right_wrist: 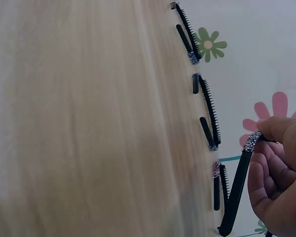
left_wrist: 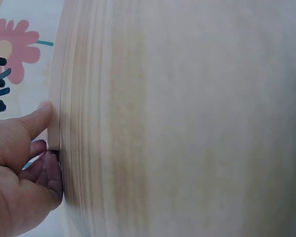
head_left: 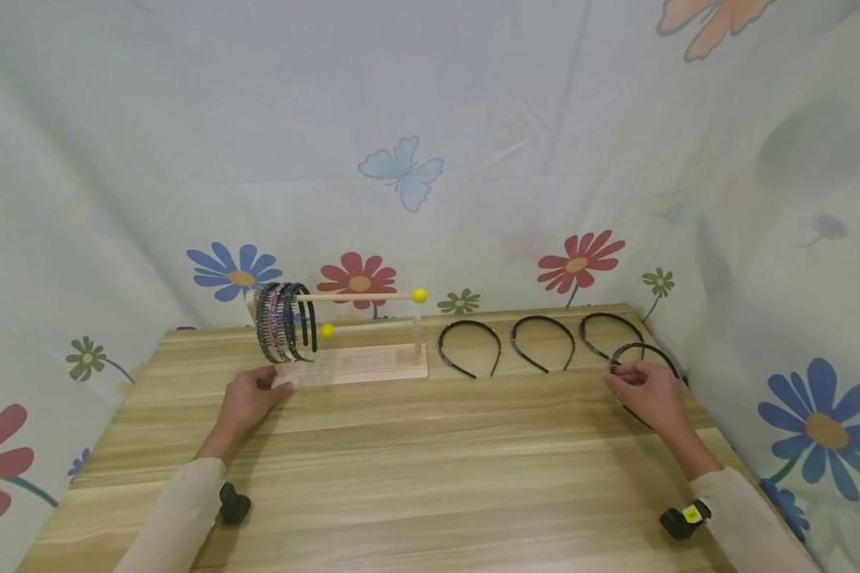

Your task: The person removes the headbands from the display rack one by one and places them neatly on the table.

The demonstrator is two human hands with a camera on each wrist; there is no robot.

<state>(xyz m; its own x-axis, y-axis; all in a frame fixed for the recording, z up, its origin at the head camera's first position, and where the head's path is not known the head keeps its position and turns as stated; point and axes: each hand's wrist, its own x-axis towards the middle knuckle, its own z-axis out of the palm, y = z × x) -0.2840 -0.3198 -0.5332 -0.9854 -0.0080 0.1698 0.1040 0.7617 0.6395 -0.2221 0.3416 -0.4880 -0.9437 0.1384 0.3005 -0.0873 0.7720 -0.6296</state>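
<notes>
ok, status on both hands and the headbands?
Left hand grips the wooden stand base corner. Right hand pinches the rightmost headband. Three headbands lie flat on the table; nothing in the way.

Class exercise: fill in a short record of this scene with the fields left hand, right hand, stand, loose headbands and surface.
left hand: left hand holds the near left corner of the wooden stand's base
right hand: right hand pinches the rightmost headband
stand: two rods with yellow ball tips; hung headbands sit at the left end of the upper rod
loose headbands: three more headbands lie in a row on the table
surface: wood-grain table
</notes>
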